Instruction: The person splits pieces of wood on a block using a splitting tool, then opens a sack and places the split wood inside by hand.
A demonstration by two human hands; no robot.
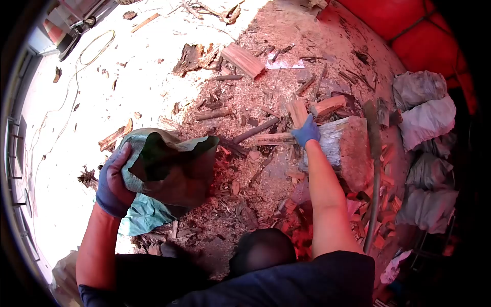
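Observation:
My left hand (115, 181), in a blue glove, grips the rim of a dark green woven sack (176, 179). The sack's mouth gapes upward and its inside is in deep shadow. Out to the right, my right hand (307, 132), also gloved in blue, is closed on the near end of a split piece of firewood (296, 112). Its fingertips are partly hidden. Another split piece (329, 105) lies just beyond that hand, and a long thin stick of wood (274, 139) lies to its left. Right beside my wrist is a thick log (350, 148) on its side.
Wood chips and bark cover the ground. A larger split block (243, 60) lies farther off. An axe-like long handle (375, 199) leans by the log. Stuffed sacks (427, 115) line the right side, near a red tarp (399, 20). A cable (76, 77) runs along the left.

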